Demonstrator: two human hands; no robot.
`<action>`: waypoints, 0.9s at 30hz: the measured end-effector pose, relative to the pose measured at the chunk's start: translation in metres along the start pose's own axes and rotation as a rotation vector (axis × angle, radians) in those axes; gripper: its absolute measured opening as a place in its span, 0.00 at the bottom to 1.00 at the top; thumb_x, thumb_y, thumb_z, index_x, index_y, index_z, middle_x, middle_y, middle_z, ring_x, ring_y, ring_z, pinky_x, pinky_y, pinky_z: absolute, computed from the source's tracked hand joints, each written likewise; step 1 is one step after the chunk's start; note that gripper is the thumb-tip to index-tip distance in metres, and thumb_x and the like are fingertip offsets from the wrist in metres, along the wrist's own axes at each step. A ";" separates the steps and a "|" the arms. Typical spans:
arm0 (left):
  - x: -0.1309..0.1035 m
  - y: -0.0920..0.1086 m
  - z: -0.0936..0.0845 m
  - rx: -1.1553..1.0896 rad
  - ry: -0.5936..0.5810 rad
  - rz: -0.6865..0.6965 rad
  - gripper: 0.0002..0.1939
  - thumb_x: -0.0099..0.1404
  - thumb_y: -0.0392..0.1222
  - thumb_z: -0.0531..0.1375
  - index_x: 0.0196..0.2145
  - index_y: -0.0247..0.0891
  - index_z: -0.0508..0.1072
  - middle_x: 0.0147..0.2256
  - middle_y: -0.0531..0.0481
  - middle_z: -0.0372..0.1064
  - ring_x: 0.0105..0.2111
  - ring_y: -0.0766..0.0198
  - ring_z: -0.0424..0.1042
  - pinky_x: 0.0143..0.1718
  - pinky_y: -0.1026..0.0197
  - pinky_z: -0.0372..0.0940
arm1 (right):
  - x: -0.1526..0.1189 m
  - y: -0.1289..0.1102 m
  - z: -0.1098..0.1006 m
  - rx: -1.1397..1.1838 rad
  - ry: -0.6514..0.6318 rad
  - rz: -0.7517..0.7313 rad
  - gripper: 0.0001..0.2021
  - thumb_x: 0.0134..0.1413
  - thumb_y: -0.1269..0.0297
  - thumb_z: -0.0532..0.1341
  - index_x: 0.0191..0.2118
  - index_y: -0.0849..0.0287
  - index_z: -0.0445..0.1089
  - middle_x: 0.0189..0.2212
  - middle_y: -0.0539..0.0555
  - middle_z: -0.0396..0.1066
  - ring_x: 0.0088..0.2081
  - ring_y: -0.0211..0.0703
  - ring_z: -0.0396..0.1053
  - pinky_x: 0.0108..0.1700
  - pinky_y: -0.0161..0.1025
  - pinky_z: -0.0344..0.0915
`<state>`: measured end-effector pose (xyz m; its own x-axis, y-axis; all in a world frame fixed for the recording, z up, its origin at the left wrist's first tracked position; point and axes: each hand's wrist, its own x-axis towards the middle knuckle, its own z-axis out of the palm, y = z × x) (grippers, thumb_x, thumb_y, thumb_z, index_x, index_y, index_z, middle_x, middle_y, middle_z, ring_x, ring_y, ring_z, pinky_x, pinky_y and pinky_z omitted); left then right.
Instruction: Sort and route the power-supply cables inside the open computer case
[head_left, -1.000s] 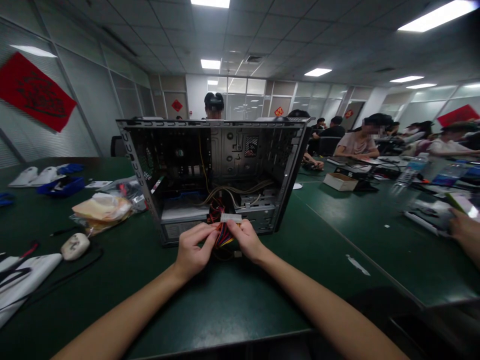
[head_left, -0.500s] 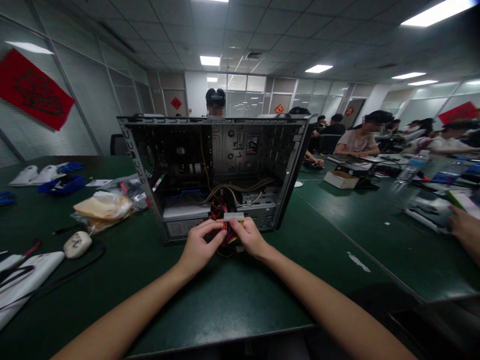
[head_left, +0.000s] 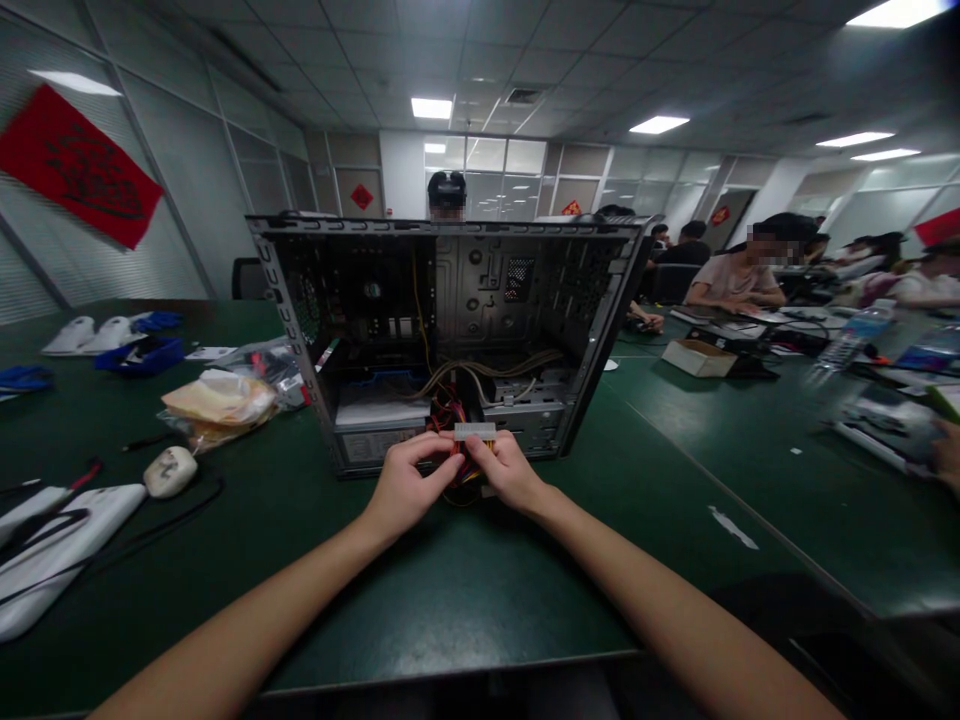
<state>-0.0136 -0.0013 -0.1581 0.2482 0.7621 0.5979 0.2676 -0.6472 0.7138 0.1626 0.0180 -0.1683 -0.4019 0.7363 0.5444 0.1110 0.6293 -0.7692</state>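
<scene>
Both forearms [head_left: 259, 602] angled up and inward over the green table [head_left: 450, 625]. Right hand [head_left: 512, 476] had the white plug [head_left: 475, 432] pinched, thumb on its near side. Left hand [head_left: 411, 480] was curled by the plug's left end, couldn't tell if gripping. Plug was right in front of the open PC case [head_left: 450, 227].

From head height at the near edge of the smooth dark green worktop [head_left: 450, 620], the single view faces forward and down, close to the bare left hand [head_left: 411, 478] and bare right hand [head_left: 513, 474], reaching the far grey panelled ceiling [head_left: 375, 60].
</scene>
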 end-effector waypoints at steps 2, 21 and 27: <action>0.000 -0.003 -0.001 0.034 0.015 0.021 0.05 0.62 0.38 0.63 0.34 0.37 0.81 0.38 0.44 0.80 0.40 0.55 0.77 0.47 0.55 0.69 | 0.000 0.001 0.000 0.011 -0.012 0.007 0.28 0.65 0.44 0.49 0.49 0.60 0.76 0.44 0.57 0.77 0.48 0.50 0.74 0.56 0.48 0.65; 0.005 -0.004 -0.012 0.321 0.057 0.140 0.07 0.62 0.36 0.60 0.27 0.35 0.75 0.26 0.49 0.72 0.27 0.62 0.72 0.32 0.62 0.64 | 0.003 0.002 0.006 -0.114 0.022 -0.038 0.19 0.62 0.53 0.56 0.31 0.63 0.75 0.28 0.52 0.73 0.30 0.42 0.69 0.37 0.36 0.64; 0.006 -0.007 -0.008 0.085 0.035 -0.024 0.07 0.63 0.40 0.61 0.30 0.35 0.77 0.31 0.48 0.73 0.33 0.61 0.71 0.36 0.63 0.64 | 0.004 0.009 0.008 -0.007 0.076 0.021 0.19 0.62 0.52 0.57 0.29 0.62 0.73 0.26 0.52 0.72 0.29 0.41 0.67 0.36 0.36 0.64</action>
<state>-0.0217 0.0080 -0.1559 0.2089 0.7765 0.5945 0.3511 -0.6269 0.6955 0.1553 0.0245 -0.1761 -0.3296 0.7657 0.5523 0.1251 0.6153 -0.7783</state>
